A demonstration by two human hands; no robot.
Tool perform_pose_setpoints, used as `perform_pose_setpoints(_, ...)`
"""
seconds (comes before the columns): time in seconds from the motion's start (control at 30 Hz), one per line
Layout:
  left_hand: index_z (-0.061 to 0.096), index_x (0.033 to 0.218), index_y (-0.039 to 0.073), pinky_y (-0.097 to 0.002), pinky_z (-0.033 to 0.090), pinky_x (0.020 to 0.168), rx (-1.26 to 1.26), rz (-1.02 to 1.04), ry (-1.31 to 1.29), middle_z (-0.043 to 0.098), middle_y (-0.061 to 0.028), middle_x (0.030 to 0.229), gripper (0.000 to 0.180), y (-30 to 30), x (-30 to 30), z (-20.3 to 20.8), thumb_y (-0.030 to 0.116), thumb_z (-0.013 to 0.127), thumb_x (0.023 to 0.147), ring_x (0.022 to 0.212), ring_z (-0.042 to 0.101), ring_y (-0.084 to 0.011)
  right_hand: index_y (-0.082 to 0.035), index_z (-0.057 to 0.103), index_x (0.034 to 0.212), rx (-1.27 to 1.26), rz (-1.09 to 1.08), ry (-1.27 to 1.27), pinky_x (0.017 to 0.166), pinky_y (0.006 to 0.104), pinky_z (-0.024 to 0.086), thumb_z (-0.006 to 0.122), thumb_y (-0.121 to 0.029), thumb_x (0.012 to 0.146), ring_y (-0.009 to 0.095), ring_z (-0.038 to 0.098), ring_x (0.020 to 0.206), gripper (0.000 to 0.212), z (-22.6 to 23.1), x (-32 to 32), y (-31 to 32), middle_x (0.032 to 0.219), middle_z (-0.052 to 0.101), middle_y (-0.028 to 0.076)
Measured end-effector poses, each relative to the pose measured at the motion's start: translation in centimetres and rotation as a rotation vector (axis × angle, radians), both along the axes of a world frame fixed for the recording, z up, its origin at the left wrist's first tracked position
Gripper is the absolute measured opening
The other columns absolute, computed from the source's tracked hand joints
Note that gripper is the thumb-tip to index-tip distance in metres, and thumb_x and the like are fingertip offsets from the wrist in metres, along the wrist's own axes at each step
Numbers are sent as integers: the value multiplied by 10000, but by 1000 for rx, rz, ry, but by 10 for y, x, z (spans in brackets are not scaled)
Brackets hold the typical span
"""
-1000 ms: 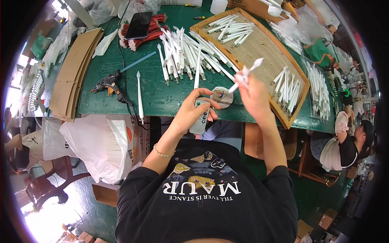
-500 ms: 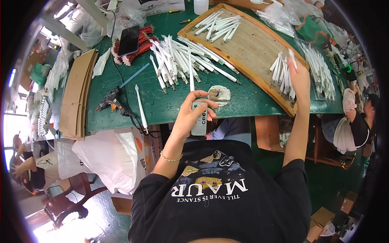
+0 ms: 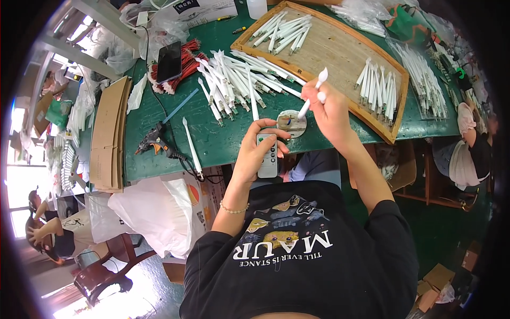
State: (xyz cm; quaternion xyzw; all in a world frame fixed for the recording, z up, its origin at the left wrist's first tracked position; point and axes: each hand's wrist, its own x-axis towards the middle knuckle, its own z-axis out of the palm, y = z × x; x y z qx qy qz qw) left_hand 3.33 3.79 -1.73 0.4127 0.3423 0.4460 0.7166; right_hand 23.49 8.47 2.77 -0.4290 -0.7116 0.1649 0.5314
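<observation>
Now left hand [image 3: 254, 154] grasping grey remote [image 3: 267, 156], right hand [image 3: 328, 106] gripping two white sticks [image 3: 313, 95], green table [image 3: 212, 138].

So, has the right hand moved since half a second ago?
Yes. The right hand, holding white candle-shaped sticks, came back from the far right end of the wooden-framed tray toward the small round disc.

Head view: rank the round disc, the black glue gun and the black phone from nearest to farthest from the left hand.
From the left hand:
1. Round disc, just beyond its fingertips, right.
2. Black glue gun, left along the table edge.
3. Black phone, far back left, on the red bundle.
</observation>
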Motion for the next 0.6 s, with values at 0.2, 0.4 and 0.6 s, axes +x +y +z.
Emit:
perform_pose_setpoints(0.2,406,1227,-19,-262,528,676,9,6,-18,633,-196,1077,295,-1,-2,-3,18,471,942,787,652,-189,12,629,975,-340,-32,-301,683,311,471,619,-119,918,203,624,746,143,13,2,-9,857,621,94)
perform_pose_setpoints(0.4,407,1225,-21,-264,527,670,5,11,-27,627,-196,1089,300,0,-2,-3,9,469,933,783,651,-191,-17,642,1103,-373,89,-142,734,277,481,640,-119,906,128,633,793,222,15,7,-16,893,646,81)
perform_pose_setpoints(0.6,409,1214,-23,-265,526,660,1,30,-44,620,-194,1098,300,1,0,-4,4,476,923,775,649,-192,12,640,1086,-305,66,-201,724,277,491,609,-108,930,145,643,790,199,5,4,-24,841,659,98)
